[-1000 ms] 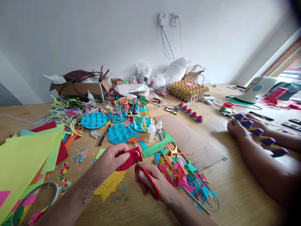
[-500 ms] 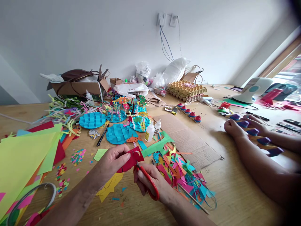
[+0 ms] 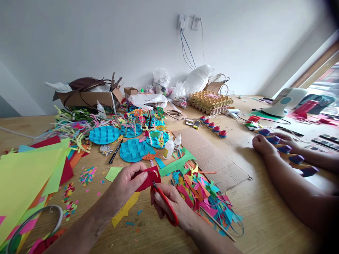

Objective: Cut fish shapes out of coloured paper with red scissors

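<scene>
My left hand (image 3: 126, 184) pinches a small piece of red paper (image 3: 149, 178) just above the wooden table (image 3: 265, 215). My right hand (image 3: 169, 206) grips red-handled scissors (image 3: 164, 204), whose blades point up into the red paper's lower edge. Under my hands lies a yellow paper cut-out (image 3: 124, 210). A heap of coloured paper scraps (image 3: 203, 194) lies directly right of my right hand. Beyond the red paper stand two small glue bottles (image 3: 172, 145) and blue woven paper discs (image 3: 132, 150).
Another person's hands (image 3: 267, 144) rest at the right beside purple-tipped sticks (image 3: 296, 158). Sheets of coloured paper (image 3: 29, 176) are stacked at the left. A flat cardboard sheet (image 3: 212, 155), egg trays (image 3: 210, 100), a cardboard box (image 3: 87, 98) and a black marker (image 3: 116, 152) lie farther back.
My left hand has turned the red paper a little, and the scissors have shifted slightly against its edge. The other person's hands have barely moved.
</scene>
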Motion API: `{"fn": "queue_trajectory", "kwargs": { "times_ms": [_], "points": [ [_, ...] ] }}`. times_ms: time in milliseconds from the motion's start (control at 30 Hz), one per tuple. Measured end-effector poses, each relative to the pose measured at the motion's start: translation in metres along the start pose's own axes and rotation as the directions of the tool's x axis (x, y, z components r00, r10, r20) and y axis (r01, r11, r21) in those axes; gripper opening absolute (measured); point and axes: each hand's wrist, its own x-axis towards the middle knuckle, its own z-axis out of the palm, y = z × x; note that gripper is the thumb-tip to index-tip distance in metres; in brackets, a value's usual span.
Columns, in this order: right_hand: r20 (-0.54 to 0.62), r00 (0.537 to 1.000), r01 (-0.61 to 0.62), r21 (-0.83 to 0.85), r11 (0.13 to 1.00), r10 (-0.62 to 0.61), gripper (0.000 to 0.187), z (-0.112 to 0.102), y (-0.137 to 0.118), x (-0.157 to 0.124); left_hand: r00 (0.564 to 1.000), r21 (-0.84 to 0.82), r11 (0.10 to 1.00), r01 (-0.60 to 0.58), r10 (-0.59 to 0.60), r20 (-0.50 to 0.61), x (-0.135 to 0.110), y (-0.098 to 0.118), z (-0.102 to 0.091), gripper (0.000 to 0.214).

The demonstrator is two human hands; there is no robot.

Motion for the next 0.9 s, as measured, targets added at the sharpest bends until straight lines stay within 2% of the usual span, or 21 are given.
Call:
{"fn": "queue_trajectory", "kwargs": {
  "times_ms": [267,600,900],
  "points": [
    [0.003,1.0,0.019,0.001,1.0,-0.019,0.054,-0.002,0.002,0.0,1.0,-0.01,1.0,0.002,-0.002,-0.011,0.0,0.0,0.003,0.022],
    [-0.037,0.999,-0.007,-0.031,0.999,0.006,0.054,0.003,-0.008,-0.002,1.0,-0.021,1.0,-0.001,0.001,0.008,0.001,-0.003,0.002,0.02],
    [-0.039,0.999,-0.009,-0.064,0.998,0.006,0.053,0.002,-0.01,-0.003,1.0,-0.01,1.0,0.004,-0.003,0.026,0.001,0.004,0.001,0.022]
  ]
}}
